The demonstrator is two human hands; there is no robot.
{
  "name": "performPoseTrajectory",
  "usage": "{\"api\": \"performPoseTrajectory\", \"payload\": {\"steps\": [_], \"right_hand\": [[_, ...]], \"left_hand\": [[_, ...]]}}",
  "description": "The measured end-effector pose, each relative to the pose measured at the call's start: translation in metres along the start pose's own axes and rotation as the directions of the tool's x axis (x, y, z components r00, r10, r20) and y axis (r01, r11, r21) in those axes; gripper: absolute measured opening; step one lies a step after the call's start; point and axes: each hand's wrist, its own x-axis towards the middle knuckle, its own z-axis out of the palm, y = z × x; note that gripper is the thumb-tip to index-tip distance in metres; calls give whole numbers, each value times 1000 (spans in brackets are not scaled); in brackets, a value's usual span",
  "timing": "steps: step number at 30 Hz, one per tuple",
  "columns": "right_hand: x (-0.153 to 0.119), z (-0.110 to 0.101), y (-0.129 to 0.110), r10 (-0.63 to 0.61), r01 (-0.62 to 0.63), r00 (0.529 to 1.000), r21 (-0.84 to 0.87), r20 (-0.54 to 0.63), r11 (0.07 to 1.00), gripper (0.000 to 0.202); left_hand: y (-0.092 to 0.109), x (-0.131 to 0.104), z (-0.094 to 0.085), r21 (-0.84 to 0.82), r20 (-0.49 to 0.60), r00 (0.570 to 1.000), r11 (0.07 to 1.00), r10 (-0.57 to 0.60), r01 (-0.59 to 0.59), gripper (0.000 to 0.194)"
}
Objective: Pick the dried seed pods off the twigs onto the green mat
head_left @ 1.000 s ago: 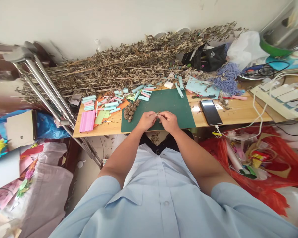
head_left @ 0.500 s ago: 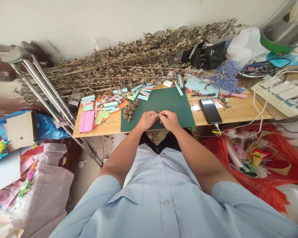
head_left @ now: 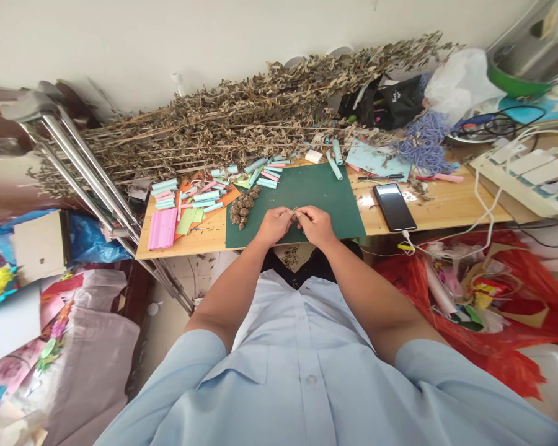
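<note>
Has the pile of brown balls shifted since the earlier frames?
No. The pile of brown balls keeps its place at the left edge of the green mat; any slight drift in the picture is shared by both.

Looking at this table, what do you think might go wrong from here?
The left hand is close to the brown balls and might nudge them. The phone lies by the front edge of the table, its cable over that edge, so a tug could pull it off. The small piece it pinches with the right hand might slip.
</note>
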Motion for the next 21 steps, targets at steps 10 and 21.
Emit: {"api": "performPoseTrajectory", "payload": {"steps": [10, 21], "right_hand": [[-2, 4, 13, -170, 165, 985, -121, -28, 979, 17], [-2, 4, 8, -101, 92, 993, -148, -58, 985, 15]], "left_hand": [[6, -4, 0, 131, -30, 999, 991, 40, -36, 25], [7, -7, 0, 158, 0, 1000, 987, 28, -28, 32]]}}
